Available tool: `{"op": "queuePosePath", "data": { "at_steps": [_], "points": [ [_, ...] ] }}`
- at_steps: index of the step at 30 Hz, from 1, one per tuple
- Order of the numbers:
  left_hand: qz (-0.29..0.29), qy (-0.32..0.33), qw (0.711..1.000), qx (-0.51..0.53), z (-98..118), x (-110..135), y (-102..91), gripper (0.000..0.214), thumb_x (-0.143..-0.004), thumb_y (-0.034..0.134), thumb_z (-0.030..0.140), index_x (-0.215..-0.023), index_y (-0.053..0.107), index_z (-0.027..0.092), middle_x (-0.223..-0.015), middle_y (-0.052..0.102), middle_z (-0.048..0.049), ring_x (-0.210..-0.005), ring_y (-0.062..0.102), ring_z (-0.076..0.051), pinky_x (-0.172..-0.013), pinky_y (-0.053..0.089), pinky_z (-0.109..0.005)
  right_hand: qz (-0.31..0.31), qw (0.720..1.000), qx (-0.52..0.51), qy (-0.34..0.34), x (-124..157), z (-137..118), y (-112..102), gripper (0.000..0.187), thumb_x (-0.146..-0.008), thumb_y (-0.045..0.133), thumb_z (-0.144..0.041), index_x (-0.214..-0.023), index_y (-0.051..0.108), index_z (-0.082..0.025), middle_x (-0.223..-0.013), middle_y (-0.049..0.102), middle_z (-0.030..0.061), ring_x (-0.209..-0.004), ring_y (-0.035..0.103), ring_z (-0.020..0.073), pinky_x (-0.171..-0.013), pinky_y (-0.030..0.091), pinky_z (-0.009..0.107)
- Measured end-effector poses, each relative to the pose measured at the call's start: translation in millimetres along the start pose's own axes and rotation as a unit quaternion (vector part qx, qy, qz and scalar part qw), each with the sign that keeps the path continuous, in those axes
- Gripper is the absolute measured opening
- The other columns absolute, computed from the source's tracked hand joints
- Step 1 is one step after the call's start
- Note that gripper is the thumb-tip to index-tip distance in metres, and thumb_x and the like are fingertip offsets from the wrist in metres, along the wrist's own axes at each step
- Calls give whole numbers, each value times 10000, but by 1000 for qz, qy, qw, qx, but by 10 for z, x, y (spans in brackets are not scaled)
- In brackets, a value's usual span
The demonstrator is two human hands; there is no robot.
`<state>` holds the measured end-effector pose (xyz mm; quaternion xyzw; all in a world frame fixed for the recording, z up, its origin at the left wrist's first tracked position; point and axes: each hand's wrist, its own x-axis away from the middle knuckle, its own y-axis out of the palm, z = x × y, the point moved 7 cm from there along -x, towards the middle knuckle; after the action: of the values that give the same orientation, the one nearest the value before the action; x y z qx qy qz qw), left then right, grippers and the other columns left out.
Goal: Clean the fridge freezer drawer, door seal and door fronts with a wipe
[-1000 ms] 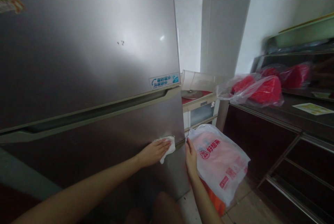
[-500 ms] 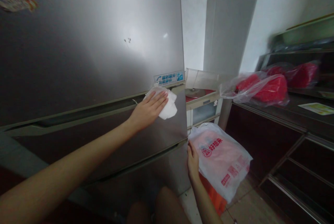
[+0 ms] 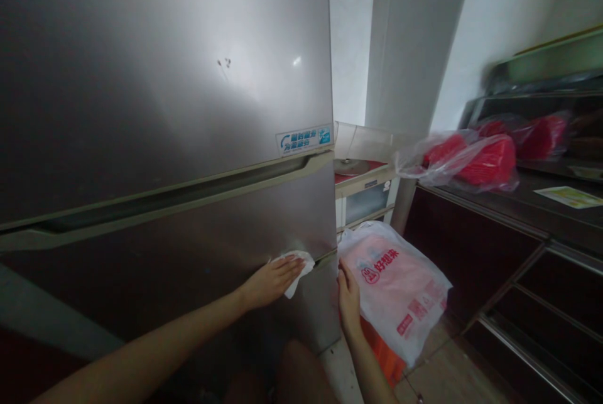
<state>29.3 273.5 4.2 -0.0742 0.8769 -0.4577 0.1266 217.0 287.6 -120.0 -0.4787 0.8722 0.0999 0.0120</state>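
Observation:
My left hand (image 3: 271,280) presses a folded white tissue (image 3: 301,263) against the refrigerator (image 3: 226,222), at the narrow gap between its middle and lower doors. The fingers lie on top of the tissue, and part of it sticks out past the fingertips. At the right edge of the refrigerator, my right hand (image 3: 348,294) grips the side with bent fingers; some fingertips are hard to make out. Just beside that hand hangs a white plastic bag (image 3: 400,291) with red print. A blue-and-white sticker (image 3: 304,140) is on the upper door, above the long handle recess.
Behind the bag stands a white cabinet (image 3: 367,200) with a glass front. To the right, red items in clear plastic (image 3: 490,159) lie on a dark counter (image 3: 532,203). An orange object (image 3: 384,350) shows under the bag, above the tiled floor (image 3: 438,360).
My left hand has moved down with the tissue, from the upper handle recess to the lower door gap. My right hand has stayed at the refrigerator's edge. The view has shifted slightly.

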Motion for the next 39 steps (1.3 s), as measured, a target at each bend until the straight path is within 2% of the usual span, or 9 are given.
{"op": "queuePosePath", "data": {
  "at_steps": [4, 7, 13, 16, 19, 21, 24, 33, 39],
  "points": [
    [-13, 6, 1000, 13, -23, 24, -15, 393, -948, 452, 180, -1326, 532, 107, -1383, 583, -86, -1313, 494, -158, -1131, 339, -318, -9, 1000, -4, -8, -56, -29, 84, 630, -803, 510, -526, -1246, 618, -91, -1329, 583, 162, -1266, 525, 270, -1122, 357, 461],
    [-26, 21, 999, 1, -159, -27, -207, 384, -952, 456, 177, -1323, 540, 121, -1372, 594, -72, -1316, 490, -148, -1138, 336, -314, -16, 1000, -7, -17, -95, -41, 149, 621, -813, 510, -522, -1266, 605, -108, -1357, 563, 150, -1290, 504, 260, -1141, 328, 463],
    [-2, 35, 997, -75, -745, -257, -1052, 396, -965, 400, 122, -1342, 513, 77, -1418, 542, -107, -1347, 458, -186, -1169, 301, -374, -37, 999, -13, -27, -95, -19, 209, 651, -825, 517, -554, -1318, 570, -131, -1410, 514, 133, -1341, 455, 246, -1175, 268, 459],
    [20, 1, 992, -123, -1070, -373, -1467, 403, -970, 384, 108, -1354, 497, 63, -1431, 524, -125, -1355, 448, -212, -1171, 303, -402, -42, 999, -12, -23, -86, -7, 222, 691, -825, 510, -565, -1340, 546, -105, -1429, 488, 146, -1355, 437, 253, -1182, 247, 464],
    [49, -41, 988, -139, -1236, -426, -1730, 419, -983, 353, 112, -1385, 460, 68, -1461, 485, -138, -1408, 363, -215, -1181, 284, -425, -43, 999, -11, -21, -79, -3, 239, 721, -820, 503, -575, -1349, 532, -85, -1436, 475, 158, -1366, 423, 259, -1183, 242, 467],
    [75, -67, 985, -140, -1221, -423, -1793, 432, -987, 325, 108, -1401, 436, 61, -1477, 458, -149, -1432, 311, -219, -1177, 289, -438, -43, 999, -10, -22, -74, -4, 248, 731, -814, 502, -579, -1350, 531, -83, -1437, 475, 160, -1369, 419, 260, -1184, 243, 466],
    [94, -73, 984, -134, -1024, -384, -1657, 434, -984, 326, 114, -1398, 440, 55, -1485, 443, -157, -1431, 312, -232, -1171, 299, -436, -41, 999, -6, -23, -69, -5, 249, 748, -807, 499, -586, -1354, 524, -76, -1445, 465, 163, -1379, 404, 257, -1190, 233, 453],
    [24, -36, 997, -70, -369, -211, -610, 407, -978, 346, 142, -1343, 510, 64, -1453, 501, -115, -1356, 447, -201, -1165, 300, -369, -46, 998, 19, -27, -71, 22, 226, 732, -820, 479, -549, -1364, 509, -60, -1443, 470, 155, -1375, 411, 249, -1194, 246, 431],
    [2, -5, 1000, 14, -95, -32, -144, 361, -978, 389, 163, -1282, 561, 73, -1345, 614, -90, -1286, 522, -174, -1125, 330, -323, -49, 998, 32, -25, -59, 42, 233, 736, -830, 453, -524, -1367, 492, -22, -1445, 460, 169, -1373, 413, 258, -1194, 249, 436]
  ]
}}
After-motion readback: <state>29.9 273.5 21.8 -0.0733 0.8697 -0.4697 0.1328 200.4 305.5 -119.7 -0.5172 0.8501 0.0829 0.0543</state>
